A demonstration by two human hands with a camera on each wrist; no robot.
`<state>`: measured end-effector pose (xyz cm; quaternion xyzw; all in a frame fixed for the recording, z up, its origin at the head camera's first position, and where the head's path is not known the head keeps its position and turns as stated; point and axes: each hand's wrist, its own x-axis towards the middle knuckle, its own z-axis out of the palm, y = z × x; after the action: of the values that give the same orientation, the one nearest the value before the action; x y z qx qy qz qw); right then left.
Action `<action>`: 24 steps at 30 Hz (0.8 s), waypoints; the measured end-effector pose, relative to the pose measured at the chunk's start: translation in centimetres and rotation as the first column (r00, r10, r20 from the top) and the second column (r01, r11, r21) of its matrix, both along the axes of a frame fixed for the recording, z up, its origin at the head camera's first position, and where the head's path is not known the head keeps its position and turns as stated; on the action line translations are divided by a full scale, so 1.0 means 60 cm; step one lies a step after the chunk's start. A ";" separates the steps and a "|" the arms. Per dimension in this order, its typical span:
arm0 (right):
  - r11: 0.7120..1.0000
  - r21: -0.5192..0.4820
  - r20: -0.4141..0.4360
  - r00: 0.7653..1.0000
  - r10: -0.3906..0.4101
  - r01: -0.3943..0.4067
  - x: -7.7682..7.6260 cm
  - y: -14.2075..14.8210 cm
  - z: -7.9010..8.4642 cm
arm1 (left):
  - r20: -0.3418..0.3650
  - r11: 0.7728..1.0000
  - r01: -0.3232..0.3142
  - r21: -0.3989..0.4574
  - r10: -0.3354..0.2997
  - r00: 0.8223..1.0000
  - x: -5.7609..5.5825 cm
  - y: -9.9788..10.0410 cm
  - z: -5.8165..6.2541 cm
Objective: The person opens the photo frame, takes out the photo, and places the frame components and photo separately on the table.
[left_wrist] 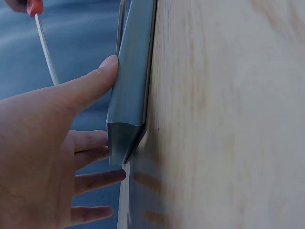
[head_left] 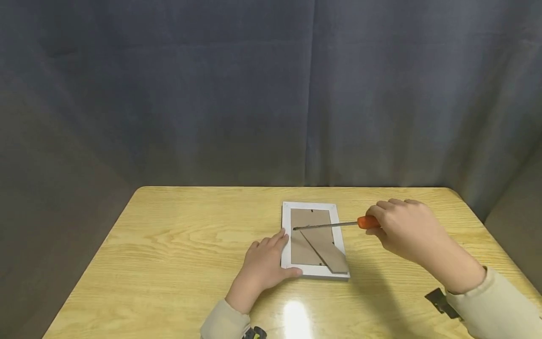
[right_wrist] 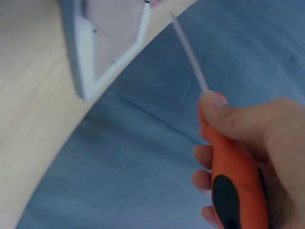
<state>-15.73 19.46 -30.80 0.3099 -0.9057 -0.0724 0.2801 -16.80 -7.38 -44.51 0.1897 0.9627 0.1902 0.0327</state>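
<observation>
Right grip: the right hand held the screwdriver, thumb and fingers wrapped round its orange handle with a dark inset. The shaft pointed left over the frame. In the head view its tip appeared above the left part of the backing; contact could not be confirmed, and the right wrist view showed the tip away from the frame.

Left grip: the left hand was spread wide, fingers straight, bracing the frame's near left corner. The thumb lay on the near edge and fingertips met the left side.

The white picture frame lay back side up on the bench, right of the middle. Small dark tabs sat at the edges of the backing. The brown stand flap ran slantwise to the near right corner, its free end over the border.

Handling (judged): frame light and stiff, with a smooth border that could slide under a sideways push; best held by the outer rails, as the left hand did. Flap thin and liable to crease, so a poor handhold. Screwdriver rigid, best held by its thick handle.

Beyond the bench hung a dark curtain.
</observation>
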 end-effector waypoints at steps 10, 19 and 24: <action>0.984 -0.162 -0.071 0.994 -0.086 0.073 0.039 0.057 -0.062 | -0.032 1.000 0.000 -0.022 -0.001 0.999 0.005 0.006 -0.001; 0.965 -0.244 -0.112 0.985 -0.131 0.100 0.062 0.083 -0.103 | -0.058 0.997 -0.025 -0.068 0.021 0.998 0.008 0.015 0.003; 0.953 -0.265 -0.092 0.980 -0.176 0.146 0.072 0.092 -0.121 | -0.054 0.994 -0.050 -0.096 0.045 0.998 0.013 0.022 0.001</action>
<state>-11.39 24.97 -38.07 0.1916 -0.9120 0.0054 0.3626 -16.01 -6.05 -44.43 0.1698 0.9755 0.1390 0.0126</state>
